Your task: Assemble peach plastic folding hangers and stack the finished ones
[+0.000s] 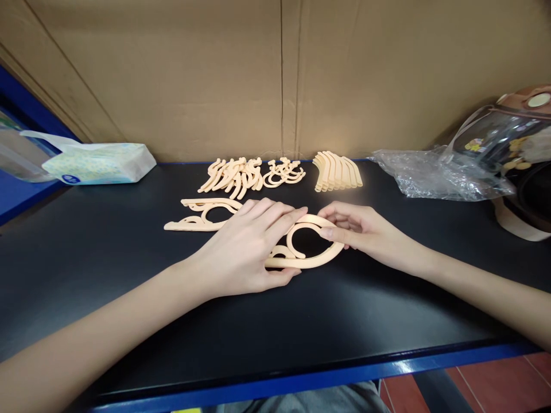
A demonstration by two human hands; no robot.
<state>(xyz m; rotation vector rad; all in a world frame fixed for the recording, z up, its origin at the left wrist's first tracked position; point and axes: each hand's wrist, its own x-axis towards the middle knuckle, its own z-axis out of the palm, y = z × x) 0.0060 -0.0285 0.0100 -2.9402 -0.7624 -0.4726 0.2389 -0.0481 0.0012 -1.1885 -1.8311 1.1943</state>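
Cream-coloured plastic hanger piece with a looped end (310,263) is just right of centre frame, long axis running roughly left-right. Left hand (253,246) is draped over its left part, gripping top and bottom edges; right hand (361,226) pinches the rounded right end, so honestly neither's nearer.

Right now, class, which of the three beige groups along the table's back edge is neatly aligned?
The right-hand group: its curved pieces lie side by side, while the left pile and middle pile are jumbled.
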